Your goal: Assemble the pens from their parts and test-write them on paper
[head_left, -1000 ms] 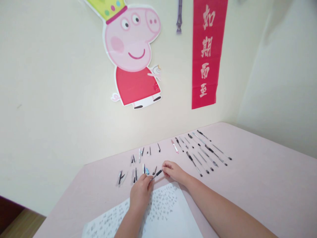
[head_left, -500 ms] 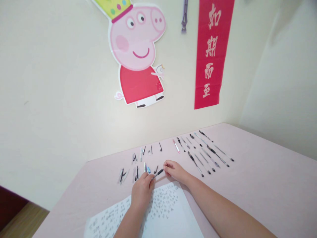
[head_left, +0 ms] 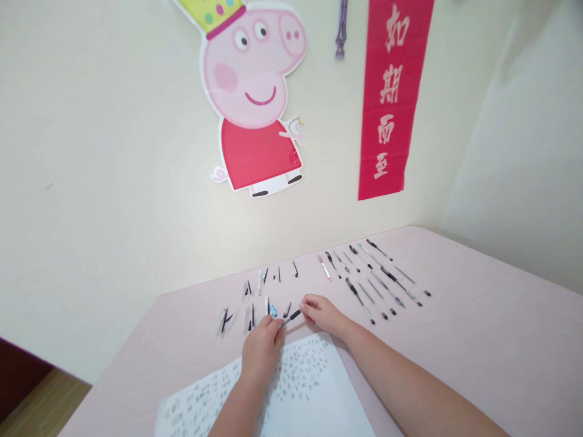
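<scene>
Between my two hands is a pen (head_left: 294, 315) with a black grip and a clear barrel, tilted up to the right above the table. My left hand (head_left: 263, 340) is closed on its lower left end. The fingertips of my right hand (head_left: 322, 312) pinch its upper right end, where the tip is hidden by the fingers. Just beyond, a short dark pen part (head_left: 286, 309) and a light blue cap (head_left: 274, 310) lie on the table. Below the hands lies a sheet of paper (head_left: 337, 388) covered partly with handwritten characters.
Several pens (head_left: 359, 298) and refills lie in slanting rows at the right. Pen parts (head_left: 250, 317) sit in small groups at the left, and a pink-and-white pen (head_left: 324, 267) is near the wall. The pink table (head_left: 478, 340) meets the wall behind.
Both hands keep their hold on the pen in nearly the same place. The view has shifted very slightly; nothing else visibly differs.
</scene>
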{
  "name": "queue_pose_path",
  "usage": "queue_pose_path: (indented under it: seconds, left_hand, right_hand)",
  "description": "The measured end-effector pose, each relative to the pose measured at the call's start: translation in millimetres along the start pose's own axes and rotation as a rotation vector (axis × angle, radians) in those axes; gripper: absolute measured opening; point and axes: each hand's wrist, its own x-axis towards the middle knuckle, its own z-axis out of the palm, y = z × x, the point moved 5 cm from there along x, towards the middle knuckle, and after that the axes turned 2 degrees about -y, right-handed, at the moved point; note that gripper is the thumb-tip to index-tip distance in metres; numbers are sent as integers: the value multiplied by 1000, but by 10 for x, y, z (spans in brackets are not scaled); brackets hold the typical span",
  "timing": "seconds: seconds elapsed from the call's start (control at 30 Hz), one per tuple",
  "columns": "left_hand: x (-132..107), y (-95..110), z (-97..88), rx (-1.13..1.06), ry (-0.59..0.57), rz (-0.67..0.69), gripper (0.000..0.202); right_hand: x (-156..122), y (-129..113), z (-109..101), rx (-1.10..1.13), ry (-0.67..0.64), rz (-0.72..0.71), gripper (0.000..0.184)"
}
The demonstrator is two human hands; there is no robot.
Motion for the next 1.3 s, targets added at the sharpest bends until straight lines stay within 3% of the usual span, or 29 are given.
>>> queue_pose_path:
  seconds: [0.13, 0.43, 0.97, 1.2, 1.3]
  left_hand:
    - [-2, 6, -8, -11, -6, -6, 22]
    - [-9, 16, -19, 4, -15, -4, 22]
    - [-10, 9, -62, 53, 12, -29, 21]
    - [-13, 55, -143, 66, 156, 100, 20]
    - [-18, 46, -155, 60, 181, 102, 21]
  right_hand:
    - [-6, -10, -3, -19, 7, 10, 36]
    - [9, 59, 10, 83, -17, 13, 20]
    - [-7, 27, 4, 28, -17, 35, 26]
    - [-8, 0, 7, 59, -5, 23, 32]
    - [-1, -17, -37, 51, 68, -16, 30]
